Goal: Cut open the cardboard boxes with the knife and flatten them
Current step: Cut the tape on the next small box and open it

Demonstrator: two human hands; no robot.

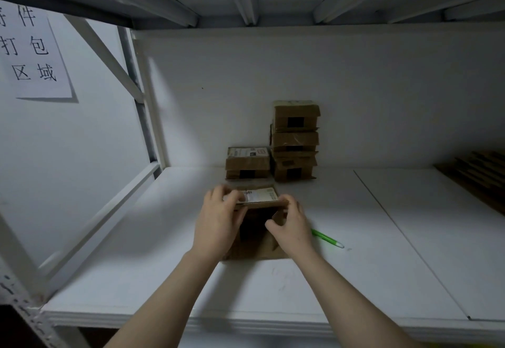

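Here, the left grip [218,219] and right grip [293,224] are both grasping the open cardboard box [255,249], which is sitting on the white shelf [355,279] just beside a green knife [326,237], with stacked boxes [295,140] standing behind it against the back wall.

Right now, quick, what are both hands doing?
Left hand: holding the cardboard box, fingers curled over its top flap.
Right hand: holding the same box, pinching its right side.
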